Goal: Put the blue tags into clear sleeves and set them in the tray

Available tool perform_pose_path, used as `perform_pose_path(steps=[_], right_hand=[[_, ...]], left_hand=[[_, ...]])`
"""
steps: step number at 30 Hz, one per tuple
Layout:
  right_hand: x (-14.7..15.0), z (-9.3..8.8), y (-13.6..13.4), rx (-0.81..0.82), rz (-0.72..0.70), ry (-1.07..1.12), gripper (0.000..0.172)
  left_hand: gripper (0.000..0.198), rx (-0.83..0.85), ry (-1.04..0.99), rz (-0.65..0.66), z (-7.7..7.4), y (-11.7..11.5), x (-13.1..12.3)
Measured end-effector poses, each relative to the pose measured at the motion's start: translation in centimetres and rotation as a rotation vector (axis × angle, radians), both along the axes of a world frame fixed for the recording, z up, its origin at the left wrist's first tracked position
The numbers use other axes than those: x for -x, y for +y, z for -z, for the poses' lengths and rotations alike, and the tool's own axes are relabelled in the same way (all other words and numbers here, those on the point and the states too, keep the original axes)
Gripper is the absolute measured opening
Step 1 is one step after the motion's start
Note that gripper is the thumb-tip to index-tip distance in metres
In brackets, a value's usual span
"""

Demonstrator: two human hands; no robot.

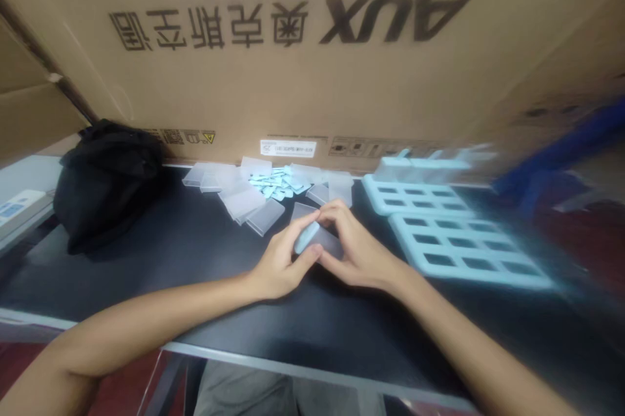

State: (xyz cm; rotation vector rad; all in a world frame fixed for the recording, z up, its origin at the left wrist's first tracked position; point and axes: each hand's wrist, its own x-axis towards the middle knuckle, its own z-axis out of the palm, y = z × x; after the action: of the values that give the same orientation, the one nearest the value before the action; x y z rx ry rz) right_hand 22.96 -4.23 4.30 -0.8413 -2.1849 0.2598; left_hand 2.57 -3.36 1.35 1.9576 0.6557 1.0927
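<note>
Both my hands meet over the middle of the black table (161, 260). My left hand (282, 261) pinches a small light-blue piece (306, 237) between thumb and fingers. My right hand (355, 248) is closed around a clear plastic case (328, 241) that the blue piece lies against. Just beyond my fingers lie several more clear plastic cases (249, 201) and a heap of small light-blue pieces (274, 183).
Two light-blue trays with rectangular pockets (463, 243) lie to the right, with more stacked behind (424, 167). A black bag (105, 181) sits at the left. A large cardboard box (312, 45) stands along the back. The right side is motion-blurred.
</note>
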Motion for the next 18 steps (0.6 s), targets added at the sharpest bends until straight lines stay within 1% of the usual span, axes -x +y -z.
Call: perform_pose_path(steps=[2, 3, 5, 6, 7, 9, 12, 15, 18], right_hand=[[-0.7, -1.6, 1.3, 0.076, -0.049, 0.045, 0.017], [-0.8, -2.3, 2.2, 0.099, -0.031, 0.079, 0.016], [-0.5, -3.5, 4.5, 0.111, 0.072, 0.111, 0.015], [0.0, -3.9, 5.8, 0.105, 0.126, 0.086, 0.012], [0.6, -4.1, 7.2, 0.099, 0.161, 0.029, 0.008], [2.2, -4.4, 9.9, 0.099, 0.159, -0.151, 0.005], [5.0, -4.2, 13.0, 0.098, 0.116, -0.459, 0.014], [7.3, -3.8, 14.7, 0.092, 0.13, -0.685, 0.02], [8.6, -3.3, 15.4, 0.092, 0.158, -0.825, 0.024]], left_hand=[[0.044, 0.006, -0.08, -0.016, 0.2, 0.1, 0.0], [0.041, 0.018, -0.114, -0.019, 0.4, 0.2, 0.0], [0.04, 0.057, -0.159, 0.001, 0.9, 0.2, 0.0], [0.04, 0.075, -0.168, 0.018, 1.2, 0.1, 0.0], [0.04, 0.084, -0.17, 0.036, 1.4, 0.1, 0.0], [0.039, 0.07, -0.157, 0.064, 1.7, 0.0, -0.1], [0.039, -0.006, -0.133, 0.088, 1.7, 0.0, -0.2], [0.037, -0.135, -0.128, 0.094, 1.3, 0.2, -0.4], [0.031, -0.238, -0.141, 0.121, 0.9, 0.4, -0.6]])
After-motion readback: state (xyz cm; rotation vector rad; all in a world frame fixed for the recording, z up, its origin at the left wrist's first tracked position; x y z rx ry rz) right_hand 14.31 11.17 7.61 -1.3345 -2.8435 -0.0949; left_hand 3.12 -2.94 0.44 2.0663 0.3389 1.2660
